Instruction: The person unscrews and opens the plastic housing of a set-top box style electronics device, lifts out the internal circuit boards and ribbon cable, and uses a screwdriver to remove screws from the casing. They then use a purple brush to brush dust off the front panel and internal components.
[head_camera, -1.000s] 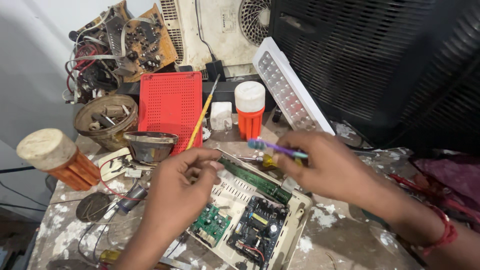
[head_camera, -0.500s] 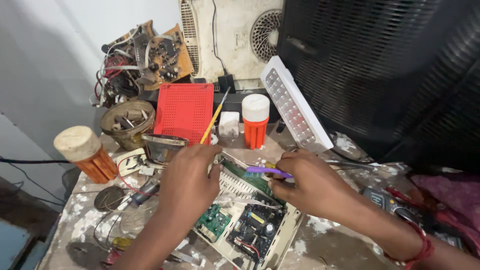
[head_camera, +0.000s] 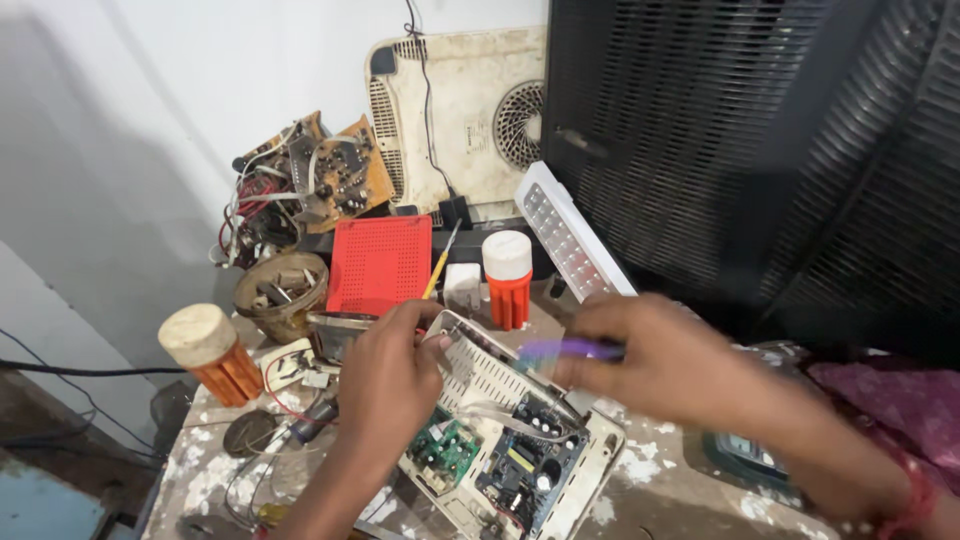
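Observation:
An opened white device casing (head_camera: 590, 470) lies on the bench with a green circuit board (head_camera: 445, 450) and a dark board of components (head_camera: 525, 465) inside. My left hand (head_camera: 390, 375) rests on its upper left corner, fingers curled on the casing edge. Blurred by motion, my right hand (head_camera: 660, 365) hovers over the casing's right side and holds a purple-handled tool (head_camera: 560, 349) whose tip points left.
Behind the casing stand a red perforated box (head_camera: 380, 262), an orange and white lamp (head_camera: 508, 280), a white LED panel light (head_camera: 570, 240) and a bowl of parts (head_camera: 280, 295). An orange lamp (head_camera: 210, 355) lies at left. A black grille (head_camera: 760, 150) fills the right.
The view has shifted so the bench sits lower. My right hand with the purple tool has moved, now blurred over the casing. My left hand stays on the casing's corner.

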